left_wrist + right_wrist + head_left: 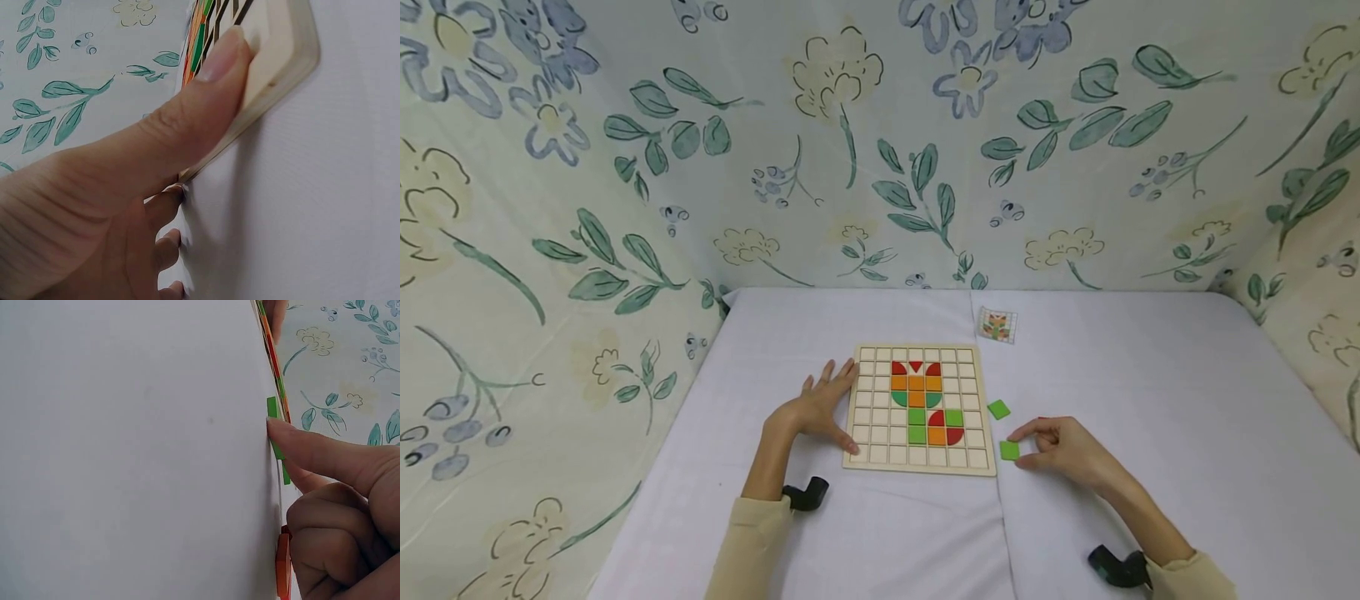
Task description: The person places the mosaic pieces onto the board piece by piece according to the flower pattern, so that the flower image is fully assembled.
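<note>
A wooden grid board lies flat, with red, orange and green tiles set in several of its cells. Along its left edge rests my left hand, fingers spread. The left thumb lies over the rim near the front corner in the left wrist view. Right of the board, my right hand pinches a green square tile between thumb and index finger. The other right fingers are curled in. A second green square tile lies just beyond, beside the board's right edge.
A small pattern card sits behind the board's right corner. Red and orange pieces lie under the right hand's curled fingers. The white cloth meets floral fabric at the back and sides.
</note>
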`<action>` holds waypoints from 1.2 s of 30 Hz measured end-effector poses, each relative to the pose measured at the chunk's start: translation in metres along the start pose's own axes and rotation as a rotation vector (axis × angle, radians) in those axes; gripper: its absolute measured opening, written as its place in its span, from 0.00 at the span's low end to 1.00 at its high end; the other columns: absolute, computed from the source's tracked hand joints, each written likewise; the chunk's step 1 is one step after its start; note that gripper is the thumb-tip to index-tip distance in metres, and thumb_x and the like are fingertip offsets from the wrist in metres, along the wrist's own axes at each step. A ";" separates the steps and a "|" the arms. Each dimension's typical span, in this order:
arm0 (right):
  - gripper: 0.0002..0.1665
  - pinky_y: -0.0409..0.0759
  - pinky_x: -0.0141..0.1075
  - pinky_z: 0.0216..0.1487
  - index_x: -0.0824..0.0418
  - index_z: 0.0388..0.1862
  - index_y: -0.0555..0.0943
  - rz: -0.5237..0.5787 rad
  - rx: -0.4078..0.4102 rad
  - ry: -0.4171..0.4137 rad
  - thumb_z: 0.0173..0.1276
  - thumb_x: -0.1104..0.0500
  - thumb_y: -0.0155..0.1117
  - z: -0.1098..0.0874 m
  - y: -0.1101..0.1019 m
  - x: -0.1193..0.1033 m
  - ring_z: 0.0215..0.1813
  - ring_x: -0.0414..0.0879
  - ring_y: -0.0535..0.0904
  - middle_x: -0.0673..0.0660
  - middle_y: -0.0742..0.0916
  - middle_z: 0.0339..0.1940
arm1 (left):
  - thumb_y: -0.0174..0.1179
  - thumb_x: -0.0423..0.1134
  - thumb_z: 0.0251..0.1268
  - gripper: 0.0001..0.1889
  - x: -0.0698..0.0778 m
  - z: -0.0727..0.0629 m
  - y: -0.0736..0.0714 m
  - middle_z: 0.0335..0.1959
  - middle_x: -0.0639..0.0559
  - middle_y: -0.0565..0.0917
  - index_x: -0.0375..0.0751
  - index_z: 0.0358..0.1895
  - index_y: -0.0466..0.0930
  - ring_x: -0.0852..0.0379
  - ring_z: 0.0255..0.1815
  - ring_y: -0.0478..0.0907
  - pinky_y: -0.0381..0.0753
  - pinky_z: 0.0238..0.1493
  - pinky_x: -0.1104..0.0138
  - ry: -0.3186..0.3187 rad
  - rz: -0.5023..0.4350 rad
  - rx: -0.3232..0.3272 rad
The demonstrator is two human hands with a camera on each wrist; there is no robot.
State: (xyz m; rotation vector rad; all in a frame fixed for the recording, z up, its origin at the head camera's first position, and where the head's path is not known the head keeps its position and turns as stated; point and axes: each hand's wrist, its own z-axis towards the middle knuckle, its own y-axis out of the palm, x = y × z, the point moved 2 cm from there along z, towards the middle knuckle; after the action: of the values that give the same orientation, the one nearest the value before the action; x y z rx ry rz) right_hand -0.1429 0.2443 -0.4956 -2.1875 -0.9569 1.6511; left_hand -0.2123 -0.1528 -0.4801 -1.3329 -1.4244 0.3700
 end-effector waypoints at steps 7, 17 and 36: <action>0.19 0.60 0.30 0.26 0.63 0.51 0.87 -0.012 0.034 -0.040 0.61 0.61 0.78 0.003 -0.001 -0.008 0.21 0.39 0.57 0.47 0.64 0.16 | 0.86 0.54 0.37 0.74 0.000 -0.001 0.000 0.88 0.49 0.39 0.44 0.86 0.41 0.40 0.88 0.28 0.32 0.85 0.38 -0.003 -0.013 0.003; 0.20 0.66 0.29 0.37 0.62 0.52 0.88 0.059 0.037 -0.129 0.61 0.59 0.79 0.011 0.017 -0.037 0.22 0.39 0.54 0.47 0.59 0.17 | 0.86 0.54 0.37 0.74 -0.001 0.000 0.001 0.88 0.49 0.39 0.44 0.86 0.41 0.40 0.88 0.28 0.32 0.85 0.38 -0.004 -0.013 0.004; 0.14 0.55 0.25 0.22 0.61 0.40 0.90 0.029 -0.108 -0.295 0.54 0.63 0.82 0.030 0.083 -0.076 0.18 0.36 0.56 0.45 0.63 0.13 | 0.86 0.54 0.37 0.74 -0.001 0.001 0.000 0.88 0.49 0.39 0.43 0.86 0.41 0.39 0.88 0.27 0.31 0.85 0.37 0.007 -0.026 0.004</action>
State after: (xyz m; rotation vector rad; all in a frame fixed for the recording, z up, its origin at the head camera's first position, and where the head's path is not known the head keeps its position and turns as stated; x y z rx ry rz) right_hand -0.1526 0.1279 -0.4933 -2.0676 -1.1165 2.0204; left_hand -0.2132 -0.1538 -0.4808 -1.3096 -1.4329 0.3506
